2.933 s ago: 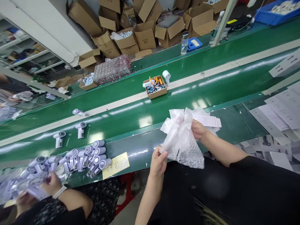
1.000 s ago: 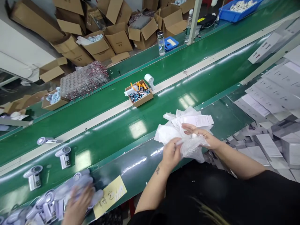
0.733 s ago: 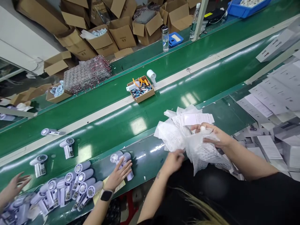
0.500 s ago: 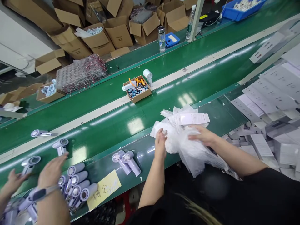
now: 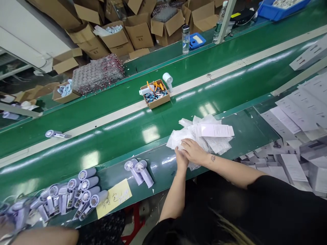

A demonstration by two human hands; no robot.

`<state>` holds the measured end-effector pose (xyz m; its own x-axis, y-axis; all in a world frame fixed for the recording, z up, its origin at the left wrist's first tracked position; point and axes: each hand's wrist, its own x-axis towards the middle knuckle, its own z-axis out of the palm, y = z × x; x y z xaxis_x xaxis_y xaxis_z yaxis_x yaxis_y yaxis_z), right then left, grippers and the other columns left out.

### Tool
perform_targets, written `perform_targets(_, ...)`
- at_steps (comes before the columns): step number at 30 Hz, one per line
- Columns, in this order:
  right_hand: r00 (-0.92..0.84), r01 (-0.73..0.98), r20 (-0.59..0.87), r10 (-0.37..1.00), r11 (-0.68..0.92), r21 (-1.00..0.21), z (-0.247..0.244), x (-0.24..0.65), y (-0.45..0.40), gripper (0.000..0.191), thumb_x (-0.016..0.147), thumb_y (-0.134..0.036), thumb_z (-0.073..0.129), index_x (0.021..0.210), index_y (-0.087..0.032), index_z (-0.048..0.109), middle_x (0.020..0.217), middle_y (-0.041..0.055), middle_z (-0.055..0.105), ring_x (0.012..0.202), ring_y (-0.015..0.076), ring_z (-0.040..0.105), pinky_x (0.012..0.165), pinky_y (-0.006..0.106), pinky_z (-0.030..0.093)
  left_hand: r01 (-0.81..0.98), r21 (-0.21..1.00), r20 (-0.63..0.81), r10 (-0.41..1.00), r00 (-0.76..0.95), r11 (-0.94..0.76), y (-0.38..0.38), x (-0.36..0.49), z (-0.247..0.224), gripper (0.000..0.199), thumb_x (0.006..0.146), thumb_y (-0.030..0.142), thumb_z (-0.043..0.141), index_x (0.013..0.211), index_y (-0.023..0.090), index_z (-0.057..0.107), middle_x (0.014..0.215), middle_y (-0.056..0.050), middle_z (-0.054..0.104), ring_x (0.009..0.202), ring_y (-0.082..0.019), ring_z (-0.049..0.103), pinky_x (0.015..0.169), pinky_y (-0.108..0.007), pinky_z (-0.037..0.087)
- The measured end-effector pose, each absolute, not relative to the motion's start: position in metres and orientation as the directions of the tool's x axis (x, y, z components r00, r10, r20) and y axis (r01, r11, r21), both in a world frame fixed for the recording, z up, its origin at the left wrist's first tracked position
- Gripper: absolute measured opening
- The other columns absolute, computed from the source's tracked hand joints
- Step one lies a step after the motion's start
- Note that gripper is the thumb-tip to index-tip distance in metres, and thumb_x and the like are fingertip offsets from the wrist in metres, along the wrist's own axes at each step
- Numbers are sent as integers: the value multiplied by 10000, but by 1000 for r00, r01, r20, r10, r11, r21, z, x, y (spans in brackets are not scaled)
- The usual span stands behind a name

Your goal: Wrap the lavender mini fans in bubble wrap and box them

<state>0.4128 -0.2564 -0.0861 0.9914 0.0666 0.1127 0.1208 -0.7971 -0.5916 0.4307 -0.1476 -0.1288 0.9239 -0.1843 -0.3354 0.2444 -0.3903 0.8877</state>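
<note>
Left hand [image 5: 181, 159] and right hand [image 5: 195, 151] meet at the left end of a loose pile of translucent white bubble-wrap bags [image 5: 218, 146], on the desk just in front of the person. Right fingers bend over the film; tips hidden, so can't tell if either hand is pinching anything.

Risks, my read: bags look light and tangled, so pulling one could drag its neighbours. The flat white printed carton [image 5: 217, 130] on top, right side, could slide off with them. Slick film could also slip the grip.

Surface: glossy dark-green desk [image 5: 245, 127], white scraps on it. Near left: co-worker's bare arm [image 5: 46, 234], a crowded row of lavender round-headed fans [image 5: 88, 184], a yellow handwritten paper note [image 5: 114, 199], then two lavender fans [image 5: 146, 177] side by side. Right: heap of white printed boxes [image 5: 293, 166].

Beyond: shiny green belt [image 5: 120, 137], pale divider strip [image 5: 230, 69], a small brown cardboard box of oddments [image 5: 159, 102] with orange-handled pliers. Far: clear dark-capped bottle [image 5: 186, 42], brown open cartons [image 5: 139, 34] piled up.
</note>
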Motion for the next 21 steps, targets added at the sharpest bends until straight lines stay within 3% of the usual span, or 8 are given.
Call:
perform_targets(2,998,15,-47,46,-854,-520,-108,422,-255,504,904,-433,396,1265,-92,483,1424,191,345,1324,359,263,1043,541,261,205,884,-291,-153,944,-421,-129,430,-142,499,796,267,605,1244,125,437,1045,-125,607,897,-196,613,811,-338,494)
perform_targets(4,991,-10,-126,52,-894,-448,-129,431,-254,648,880,-546,389,1329,-82,440,1491,201,208,1371,394,116,1073,570,148,74,837,-123,-55,991,-543,-91,431,-144,426,829,297,534,1209,118,467,1108,-154,578,1005,-230,580,875,-375,464)
perform_targets(7,989,9,-133,66,-921,-391,-147,436,-253,687,850,-620,388,1372,-175,416,1529,162,84,1383,405,-23,1072,587,-3,76,526,119,163,979,-847,-25,435,-133,451,860,379,463,1197,81,485,1120,-215,549,1075,-305,540,898,-453,430)
perform_targets(11,981,-41,-188,38,-916,-399,-146,440,-251,655,826,-641,419,1366,-271,427,1542,117,18,1370,439,-62,1036,634,-42,340,99,-92,332,939,-935,22,451,-107,627,841,503,462,1260,41,400,1005,-243,605,857,-339,633,722,-451,481)
perform_targets(14,990,0,-127,66,-886,-463,-132,436,-254,652,825,-601,459,1348,-211,453,1519,163,131,1370,445,8,1036,650,37,384,-8,-265,372,889,-923,28,463,-93,651,828,577,419,1196,41,442,916,-220,648,859,-352,643,732,-449,477)
perform_targets(17,986,167,105,130,-800,-576,-106,412,-262,463,881,-427,453,1240,-146,538,1386,186,399,1331,345,269,1054,543,235,411,-27,-390,388,835,-911,35,470,-89,639,784,633,423,1060,71,552,992,-242,641,931,-370,626,759,-451,471)
perform_targets(19,967,253,187,171,-701,-666,-86,386,-266,325,903,-324,420,1127,-161,589,1183,156,568,1149,260,489,961,431,395,389,-27,-480,353,803,-921,44,472,-92,566,760,614,462,962,105,607,1012,-237,643,949,-379,618,758,-452,468)
perform_targets(21,971,234,148,189,-600,-765,-69,356,-268,246,901,-300,424,992,-184,622,941,107,633,899,209,583,807,353,467,361,-16,-509,318,800,-933,50,472,-93,490,751,576,483,911,136,628,1002,-222,650,936,-378,620,739,-448,467)
